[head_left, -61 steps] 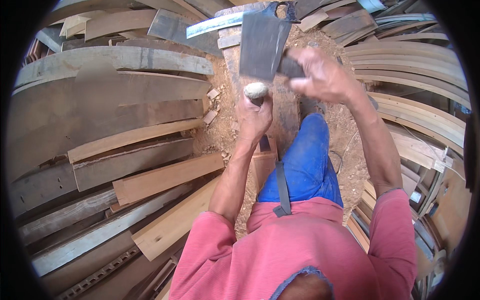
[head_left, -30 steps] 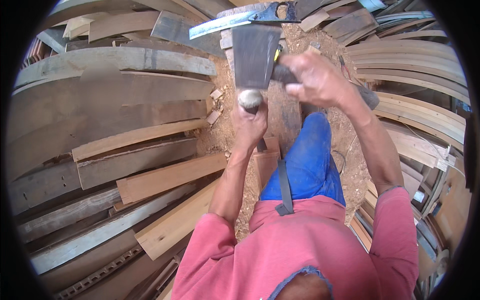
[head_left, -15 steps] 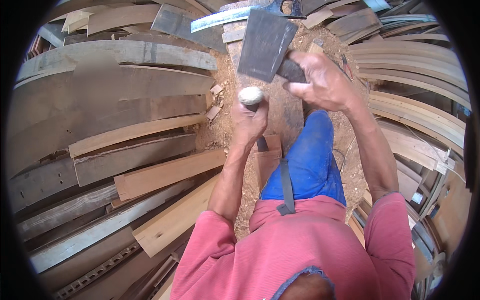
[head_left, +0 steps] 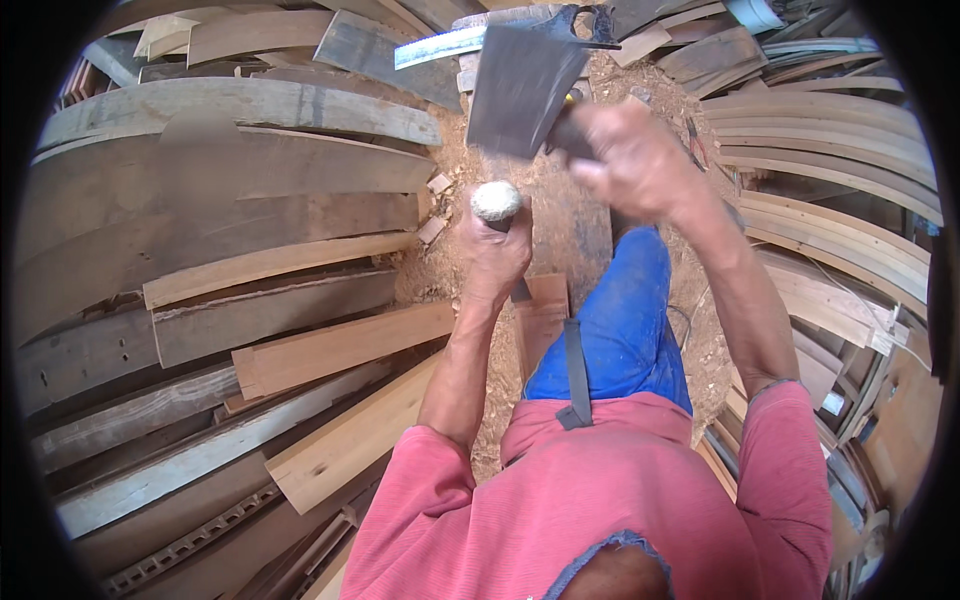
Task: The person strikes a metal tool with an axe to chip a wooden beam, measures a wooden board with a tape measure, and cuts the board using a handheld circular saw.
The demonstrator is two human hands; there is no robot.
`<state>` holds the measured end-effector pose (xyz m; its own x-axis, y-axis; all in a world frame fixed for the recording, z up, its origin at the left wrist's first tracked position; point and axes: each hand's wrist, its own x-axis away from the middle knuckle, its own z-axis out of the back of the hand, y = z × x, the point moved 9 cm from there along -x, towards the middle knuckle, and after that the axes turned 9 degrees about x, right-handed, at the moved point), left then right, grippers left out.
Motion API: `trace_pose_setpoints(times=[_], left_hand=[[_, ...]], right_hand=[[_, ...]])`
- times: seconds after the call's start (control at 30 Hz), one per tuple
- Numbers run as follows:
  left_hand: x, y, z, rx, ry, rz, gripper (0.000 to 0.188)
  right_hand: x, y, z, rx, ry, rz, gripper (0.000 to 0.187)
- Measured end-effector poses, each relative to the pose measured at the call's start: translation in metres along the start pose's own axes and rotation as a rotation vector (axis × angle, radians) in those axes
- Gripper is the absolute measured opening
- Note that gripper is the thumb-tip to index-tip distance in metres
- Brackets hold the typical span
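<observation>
My left hand [head_left: 494,258] is closed around a chisel, fist upright, with the chisel's pale, frayed round handle end [head_left: 496,201] showing on top. Below the fist, a dark bit of the chisel [head_left: 521,291] shows beside a reddish-brown piece of wood [head_left: 543,315]; its cutting tip is hidden. My right hand [head_left: 635,165], smeared by motion, grips the short dark handle of a mallet. The mallet's broad, dark block head [head_left: 525,92] hangs just beyond the chisel's end, apart from it in the picture.
A saw [head_left: 440,48] lies at the far end of the wooden bench, just past the mallet. Stacked boards [head_left: 300,300] fill the left side, and more planks [head_left: 820,140] line the right. Wood shavings [head_left: 712,355] cover the floor around my blue-trousered leg [head_left: 610,330].
The mallet has swung slightly left and its head now tilts a little differently, with my right hand more blurred. The chisel and left hand stay nearly in place.
</observation>
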<state>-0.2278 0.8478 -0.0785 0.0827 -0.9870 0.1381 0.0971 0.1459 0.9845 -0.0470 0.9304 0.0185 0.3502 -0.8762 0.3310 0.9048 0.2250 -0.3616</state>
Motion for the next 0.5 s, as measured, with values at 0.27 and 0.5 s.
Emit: trace_pose_setpoints(times=[0.27,0.5], left_hand=[[-0.007,-0.008,-0.009,-0.098,-0.049,0.042,0.025],[-0.006,-0.007,-0.017,0.013,-0.152,0.169,0.02]], right_hand=[[0.002,0.009,0.011,-0.231,0.101,0.083,0.021],[0.02,-0.004,-0.012,-0.046,0.002,0.166,0.038]])
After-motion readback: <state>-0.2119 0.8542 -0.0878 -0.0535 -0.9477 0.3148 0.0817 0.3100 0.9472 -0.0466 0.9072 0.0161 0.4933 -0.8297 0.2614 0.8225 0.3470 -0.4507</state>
